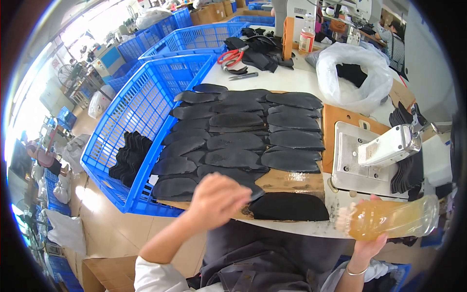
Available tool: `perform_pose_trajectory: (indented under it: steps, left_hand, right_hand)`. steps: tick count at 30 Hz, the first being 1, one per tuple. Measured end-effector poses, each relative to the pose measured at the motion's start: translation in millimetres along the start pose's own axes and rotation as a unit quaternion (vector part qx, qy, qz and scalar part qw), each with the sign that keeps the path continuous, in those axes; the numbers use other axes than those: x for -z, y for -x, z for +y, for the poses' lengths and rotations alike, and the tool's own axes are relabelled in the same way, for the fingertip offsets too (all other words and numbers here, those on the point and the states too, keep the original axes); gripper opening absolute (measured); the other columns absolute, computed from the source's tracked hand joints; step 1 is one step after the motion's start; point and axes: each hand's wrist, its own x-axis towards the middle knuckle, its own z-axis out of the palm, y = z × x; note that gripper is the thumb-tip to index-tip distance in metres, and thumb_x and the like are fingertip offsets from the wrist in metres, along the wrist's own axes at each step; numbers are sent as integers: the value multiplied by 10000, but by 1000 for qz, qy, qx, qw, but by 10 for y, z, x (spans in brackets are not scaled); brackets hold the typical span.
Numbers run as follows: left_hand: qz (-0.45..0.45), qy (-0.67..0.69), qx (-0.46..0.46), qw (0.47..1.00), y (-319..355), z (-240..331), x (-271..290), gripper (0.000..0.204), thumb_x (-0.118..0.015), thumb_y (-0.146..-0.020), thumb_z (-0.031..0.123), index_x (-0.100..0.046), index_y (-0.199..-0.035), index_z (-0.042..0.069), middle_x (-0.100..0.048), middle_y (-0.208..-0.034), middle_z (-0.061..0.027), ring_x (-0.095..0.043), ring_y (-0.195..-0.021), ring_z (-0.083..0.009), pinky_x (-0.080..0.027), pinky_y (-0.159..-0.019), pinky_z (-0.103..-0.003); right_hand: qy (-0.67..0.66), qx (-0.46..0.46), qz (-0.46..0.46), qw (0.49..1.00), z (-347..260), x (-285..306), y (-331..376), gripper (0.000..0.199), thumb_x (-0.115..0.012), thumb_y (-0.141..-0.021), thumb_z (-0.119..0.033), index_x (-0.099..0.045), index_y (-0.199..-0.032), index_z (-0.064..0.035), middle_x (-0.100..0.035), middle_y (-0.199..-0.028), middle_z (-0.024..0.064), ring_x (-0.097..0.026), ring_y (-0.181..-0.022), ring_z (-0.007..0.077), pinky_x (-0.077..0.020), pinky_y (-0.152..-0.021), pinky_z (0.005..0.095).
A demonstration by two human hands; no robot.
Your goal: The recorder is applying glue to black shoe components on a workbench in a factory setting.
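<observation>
My right hand [367,246] is wrapped round a clear bottle [394,217] of yellowish liquid. It lies nearly level above the table's front edge, its pale bristly end pointing left. My left hand [216,202], slightly blurred, hovers over the near pieces with its fingers curled together; whatever they hold is hidden. Just by its fingertips shows the end of a dark sole-shaped piece [256,191]. Several overlapping black sole-shaped pieces [234,141] cover a brown board [296,182] in columns. A matte black piece [291,207] lies apart at the board's near edge, between my hands.
A blue crate [141,100] with a stack of black pieces [130,158] stands left. Red-handled scissors [231,57] and a small cutter [243,76] lie behind the pieces. At right are a white plastic bag [335,92], a sewing machine [389,146] and stacked black strips [407,173].
</observation>
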Motion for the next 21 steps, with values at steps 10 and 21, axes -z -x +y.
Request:
perform_pose_trajectory:
  steps: [10, 21]
  left_hand:
    - [93, 10, -59, 994, 485, 74, -356, 280, -660, -629, 76, -660, -906, 36, -645, -885, -41, -582, -751, -171, -447, -642, -294]
    - [73, -1, -55, 996, 545, 54, -380, 289, -660, -643, 105, -644, -928, 59, -622, -903, -24, -570, -791, -166, -440, -697, -306]
  right_hand:
    - [290, 74, -422, 856, -278, -1535, -380, 741, -826, -647, -252, -430, -1226, -15, -532, -1180, 172, -558, -1047, 243, -485, -856, 345]
    - [432, 104, -425, 788, -367, -1882, -393, 619, -790, -677, -147, -470, -1194, -32, -547, -1153, 90, -549, -1022, 176, -468, -846, 309]
